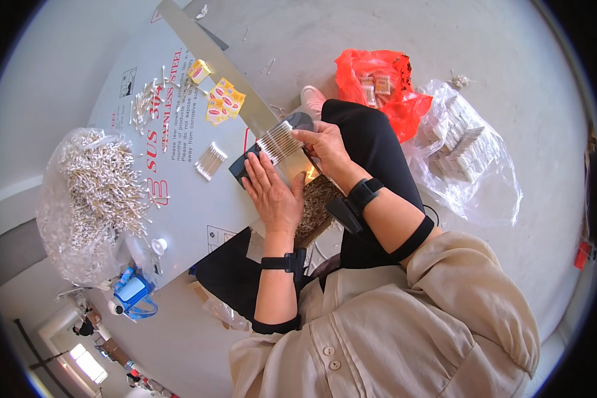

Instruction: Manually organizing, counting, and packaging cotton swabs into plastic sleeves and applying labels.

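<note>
A row of white cotton swabs (277, 141) lies side by side on a small metal and dark holder at the table's edge. My left hand (273, 196) rests flat with its fingers stretched out over the dark block (240, 171) at the holder's left side. At the right end of the row, the thumb and fingers of my right hand (330, 151) are pinched together on the swab ends. Below both hands, a cardboard box (320, 204) holds loose swabs or sticks. A small flat bundle of swabs (211, 161) sits on the table, left of my left hand.
A clear bag heaped with swabs (103, 192) stands at the table's left, near a blue bottle (132, 290). Yellow printed packets (224, 101) and scattered swabs (146, 103) lie farther back. On the floor at right are a red bag (351, 69) and a clear bag of bundles (467, 149).
</note>
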`<state>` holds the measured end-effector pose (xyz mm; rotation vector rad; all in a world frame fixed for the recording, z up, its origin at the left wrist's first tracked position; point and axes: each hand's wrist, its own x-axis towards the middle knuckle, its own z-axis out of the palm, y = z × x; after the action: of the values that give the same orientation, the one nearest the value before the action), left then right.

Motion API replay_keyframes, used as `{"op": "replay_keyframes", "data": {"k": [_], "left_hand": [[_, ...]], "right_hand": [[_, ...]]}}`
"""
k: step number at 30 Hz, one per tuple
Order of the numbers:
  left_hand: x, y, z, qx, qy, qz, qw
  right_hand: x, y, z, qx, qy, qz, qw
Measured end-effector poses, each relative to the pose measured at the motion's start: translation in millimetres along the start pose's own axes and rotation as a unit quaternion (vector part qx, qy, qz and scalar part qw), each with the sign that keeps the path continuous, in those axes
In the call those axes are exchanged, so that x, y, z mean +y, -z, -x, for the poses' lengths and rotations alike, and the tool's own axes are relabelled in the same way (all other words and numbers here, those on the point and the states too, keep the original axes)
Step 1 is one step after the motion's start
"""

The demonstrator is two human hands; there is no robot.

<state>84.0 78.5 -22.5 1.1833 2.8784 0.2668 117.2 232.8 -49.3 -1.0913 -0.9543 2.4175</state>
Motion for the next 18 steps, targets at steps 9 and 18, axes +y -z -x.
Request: {"op": "replay_keyframes", "data": {"k": [9,18], "left_hand": [[-0.8,-1.4,1.0,0.006,0.014,0.002,1.000],[6.0,1.3,-4.7,-0.028,0.036,-0.023,0.999]], "right_hand": [[-1.4,-1.1,2.2,0.023,-0.010,-0.014,1.000],[9.7,-1.8,-3.7,0.052,0.015,0.011,0.998]]}}
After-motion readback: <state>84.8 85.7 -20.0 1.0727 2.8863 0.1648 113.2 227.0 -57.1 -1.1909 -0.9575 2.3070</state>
